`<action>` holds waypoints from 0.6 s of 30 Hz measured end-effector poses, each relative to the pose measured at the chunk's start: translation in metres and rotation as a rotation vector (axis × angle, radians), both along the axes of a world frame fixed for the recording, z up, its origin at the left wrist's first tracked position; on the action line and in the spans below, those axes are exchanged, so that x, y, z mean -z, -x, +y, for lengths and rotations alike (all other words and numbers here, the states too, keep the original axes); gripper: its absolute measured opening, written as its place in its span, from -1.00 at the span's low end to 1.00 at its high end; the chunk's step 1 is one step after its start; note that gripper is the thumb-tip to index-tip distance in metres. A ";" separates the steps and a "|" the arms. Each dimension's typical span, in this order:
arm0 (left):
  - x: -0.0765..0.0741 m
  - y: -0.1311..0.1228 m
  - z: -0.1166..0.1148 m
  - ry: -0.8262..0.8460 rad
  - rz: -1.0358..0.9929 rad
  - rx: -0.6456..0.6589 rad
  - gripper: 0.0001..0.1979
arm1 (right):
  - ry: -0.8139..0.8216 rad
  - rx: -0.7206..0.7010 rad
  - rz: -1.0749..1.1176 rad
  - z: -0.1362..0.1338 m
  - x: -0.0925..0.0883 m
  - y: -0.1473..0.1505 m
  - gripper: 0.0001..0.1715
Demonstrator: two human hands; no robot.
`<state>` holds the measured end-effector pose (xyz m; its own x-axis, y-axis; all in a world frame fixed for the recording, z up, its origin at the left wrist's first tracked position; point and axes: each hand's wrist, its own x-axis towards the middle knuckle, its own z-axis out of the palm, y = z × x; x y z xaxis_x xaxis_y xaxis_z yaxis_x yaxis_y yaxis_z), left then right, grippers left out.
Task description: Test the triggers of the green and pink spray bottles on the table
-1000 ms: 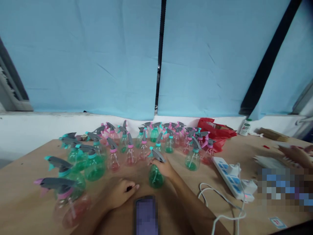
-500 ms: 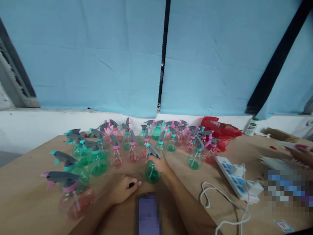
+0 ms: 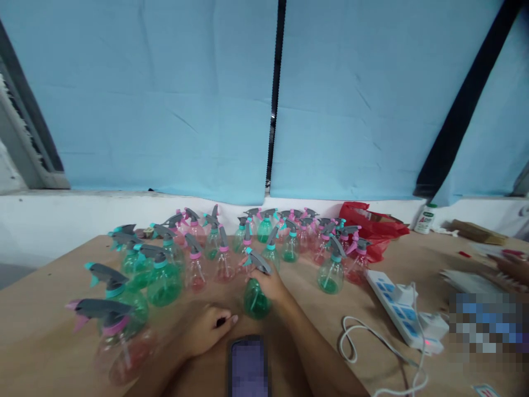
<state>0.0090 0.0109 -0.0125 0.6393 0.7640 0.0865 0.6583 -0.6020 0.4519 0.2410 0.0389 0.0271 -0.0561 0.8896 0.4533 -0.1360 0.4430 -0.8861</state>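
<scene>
We see blue sheets hanging as a backdrop, well beyond both hands. A brown desk carries everything below it.

A group of spray bottles, green and pink with grey triggers, stands upright just beyond the right hand and spreads to the far side of the left hand. A red bag lies behind the group, well to the outer side of the right hand. A white power strip lies on the desk on the same side, nearer, with a white cable looping close to the right forearm.

A pink spray bottle stands on the outer side of the left hand, near it but apart. A phone lies flat between the two forearms, just behind the left hand.

The green spray bottle stands on the desk in front of the phone. The right hand is clamped around its neck, under the grey trigger head. The left hand rests on the desk just beside that bottle, its fingers curled loosely inward; we cannot tell whether it encloses anything.

Another person's hand lies far beyond the power strip. A small white bottle stands past the red bag.
</scene>
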 end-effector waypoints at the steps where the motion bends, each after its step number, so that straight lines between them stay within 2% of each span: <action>1: 0.001 0.000 0.001 0.004 -0.005 0.003 -0.45 | 0.002 -0.003 0.012 0.000 0.000 0.000 -0.71; 7: 0.007 0.002 0.005 0.014 -0.017 0.032 -0.53 | 0.029 0.009 0.041 -0.003 -0.005 0.002 -0.87; 13: 0.007 0.007 0.007 0.012 -0.032 0.031 -0.54 | 0.001 0.046 0.031 -0.007 -0.009 0.003 -0.72; 18: 0.006 0.003 0.005 0.024 -0.036 0.036 -0.60 | 0.010 0.057 0.044 -0.009 -0.012 0.004 -0.89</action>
<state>0.0055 0.0160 -0.0190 0.6629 0.7430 0.0920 0.6196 -0.6135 0.4896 0.2374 0.0299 0.0392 0.0149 0.8951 0.4457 -0.1493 0.4427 -0.8841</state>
